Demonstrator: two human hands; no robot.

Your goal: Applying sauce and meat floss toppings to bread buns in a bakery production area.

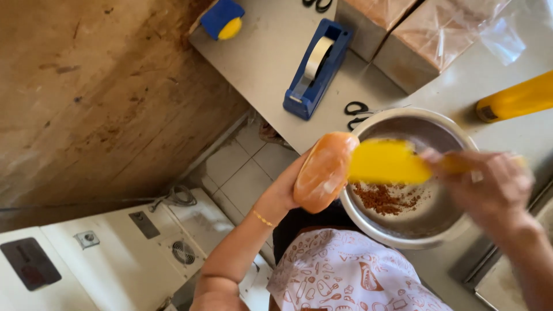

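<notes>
The left hand (288, 184) comes up from seven o'clock and holds a glossy orange oval bun (325, 171) at the nine o'clock rim of a round stainless-steel bowl (455, 227); its fingers are wrapped behind the bun, clamped on it, and a thin gold bracelet (263, 218) circles the wrist. The right hand (489, 184) reaches in from four o'clock, blurred, with its fingers closed round the handle of a yellow flat-bladed plastic spatula (387, 162), whose blade lies across the bowl and points toward the bun, its tip just beside or touching it; which of the two cannot be told. Reddish-brown crumbly powder (385, 198) sits on the bowl's floor beneath the blade.

The bowl stands on a pale grey counter (271, 52). At eleven o'clock from the bowl stands a blue tape dispenser with a pale roll (315, 68); black scissor handles (357, 113) lie just beside the bowl's rim at eleven. At twelve to one o'clock sit plastic-wrapped brown blocks (423, 40), and at two o'clock lies a yellow plastic bottle (515, 98). A blue and yellow object (223, 18) rests at the counter's far corner. The person wears a white apron with rust-coloured kitchen motifs (345, 276). White machines (115, 259) stand on the floor at eight o'clock.
</notes>
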